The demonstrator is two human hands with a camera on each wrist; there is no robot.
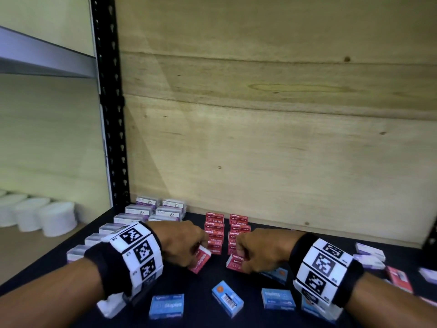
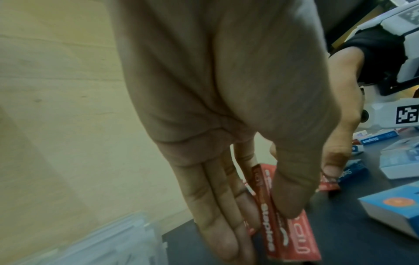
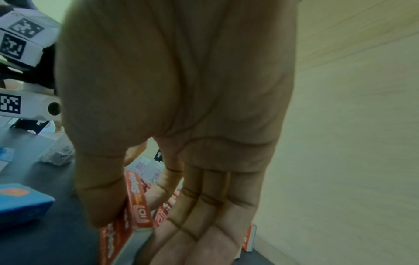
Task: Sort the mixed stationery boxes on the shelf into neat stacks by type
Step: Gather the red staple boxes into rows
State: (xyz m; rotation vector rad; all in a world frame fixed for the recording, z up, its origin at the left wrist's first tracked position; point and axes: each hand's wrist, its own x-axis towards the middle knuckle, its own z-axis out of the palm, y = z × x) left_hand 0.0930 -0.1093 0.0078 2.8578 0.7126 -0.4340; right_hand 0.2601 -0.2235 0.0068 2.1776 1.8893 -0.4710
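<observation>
"Staples" reads on the red boxes (image 1: 214, 220) and blue boxes (image 1: 167, 304).

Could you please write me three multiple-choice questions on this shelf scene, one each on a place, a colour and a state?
1. Where do the red staple stacks stand?
A. against the wooden back wall
B. at the shelf's front edge
C. on the floor

2. What colour are the loose boxes nearest the camera?
A. green
B. blue
C. yellow

3. What is the left hand doing?
A. resting flat
B. pointing upward
C. holding a red box

Answers: 1 A, the stacks stand by the wooden wall; 2 B, the front boxes are blue; 3 C, thumb and fingers pinch it in the left wrist view.
</observation>
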